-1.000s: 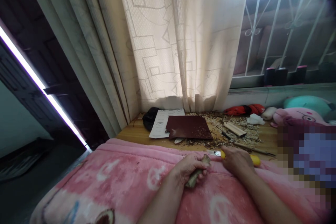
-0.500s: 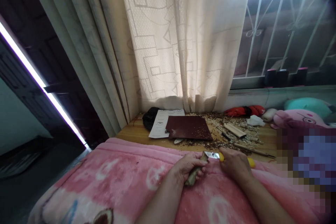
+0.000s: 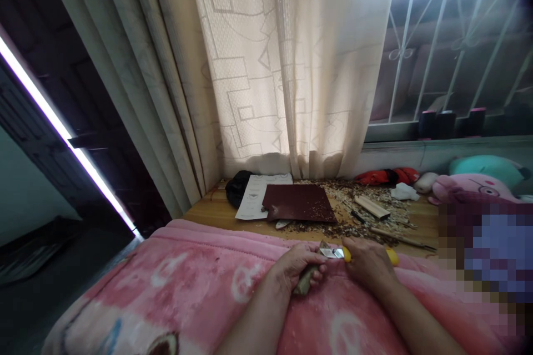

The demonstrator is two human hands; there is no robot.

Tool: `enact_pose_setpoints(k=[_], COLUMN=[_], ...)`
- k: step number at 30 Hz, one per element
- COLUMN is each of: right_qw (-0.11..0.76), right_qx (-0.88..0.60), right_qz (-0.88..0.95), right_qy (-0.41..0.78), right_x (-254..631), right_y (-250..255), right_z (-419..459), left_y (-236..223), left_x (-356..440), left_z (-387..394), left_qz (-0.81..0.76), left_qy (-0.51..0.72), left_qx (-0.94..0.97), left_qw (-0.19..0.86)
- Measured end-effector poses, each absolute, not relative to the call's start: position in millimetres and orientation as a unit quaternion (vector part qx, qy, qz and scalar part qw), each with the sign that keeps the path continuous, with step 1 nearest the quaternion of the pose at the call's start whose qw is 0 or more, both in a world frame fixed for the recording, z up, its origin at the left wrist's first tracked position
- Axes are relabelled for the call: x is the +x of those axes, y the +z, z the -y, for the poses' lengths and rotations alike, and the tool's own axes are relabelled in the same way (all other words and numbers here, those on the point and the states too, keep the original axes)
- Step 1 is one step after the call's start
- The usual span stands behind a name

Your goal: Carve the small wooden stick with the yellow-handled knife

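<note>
Overall scene: cream patterned curtain (image 3: 270, 66) in long folds, white metal window grille (image 3: 441, 39) at its right, wooden surface (image 3: 214, 212) below both, pink fleece blanket (image 3: 125, 288) across the foreground.

Reference point for all placement: dark red sandpaper sheet (image 3: 298, 203), lying flat near the middle of the surface.

Left of the sheet: black bag (image 3: 238, 188) and printed paper (image 3: 254, 199), the paper tucked partly beneath the sheet's edge. Right of the sheet: loose wood shavings (image 3: 358, 199) in a wide scatter, with a pale wooden block (image 3: 372, 206), a small black-handled tool (image 3: 358, 216) and a long-handled carving gouge (image 3: 400, 239) among them. Farther right of the sheet: red cloth item (image 3: 387, 176), crumpled white tissue (image 3: 403, 192), pink plush toy (image 3: 470, 186) and teal plush toy (image 3: 485, 166) (lower right pixelated, contents unreadable).

Nearer than the sheet, above the blanket: both hands, close together. Left hand (image 3: 297, 269): fingers (image 3: 310, 270) clamped on a rough piece of carved wood (image 3: 306, 284), both ends showing beyond the grip. Right hand (image 3: 368, 263): fingers (image 3: 353, 249) clamped on a yellow-handled utility knife (image 3: 392, 256), steel blade directed leftward, just at the wood's upper end (contact unclear).
</note>
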State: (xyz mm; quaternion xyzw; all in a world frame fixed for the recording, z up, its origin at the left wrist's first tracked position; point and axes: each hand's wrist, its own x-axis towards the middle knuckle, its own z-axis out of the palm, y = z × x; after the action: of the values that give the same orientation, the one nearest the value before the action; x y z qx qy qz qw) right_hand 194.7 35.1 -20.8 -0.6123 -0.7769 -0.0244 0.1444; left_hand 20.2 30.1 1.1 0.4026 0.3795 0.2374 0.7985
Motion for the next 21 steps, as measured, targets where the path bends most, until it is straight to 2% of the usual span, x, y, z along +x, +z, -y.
enact_pose_setpoints(k=[21], right_qw=[0.135], right_qx=[-0.625], right_qz=[0.768], right_qy=[-0.033], right_x=[195.6], right_y=[-20.9], right_z=[-39.0], left_y=[-5.8], left_x=[17.0], left_z=[-31.8], left_qz=[-0.432], left_qy=[0.249], left_qx=[0.381], left_qw=[0.778])
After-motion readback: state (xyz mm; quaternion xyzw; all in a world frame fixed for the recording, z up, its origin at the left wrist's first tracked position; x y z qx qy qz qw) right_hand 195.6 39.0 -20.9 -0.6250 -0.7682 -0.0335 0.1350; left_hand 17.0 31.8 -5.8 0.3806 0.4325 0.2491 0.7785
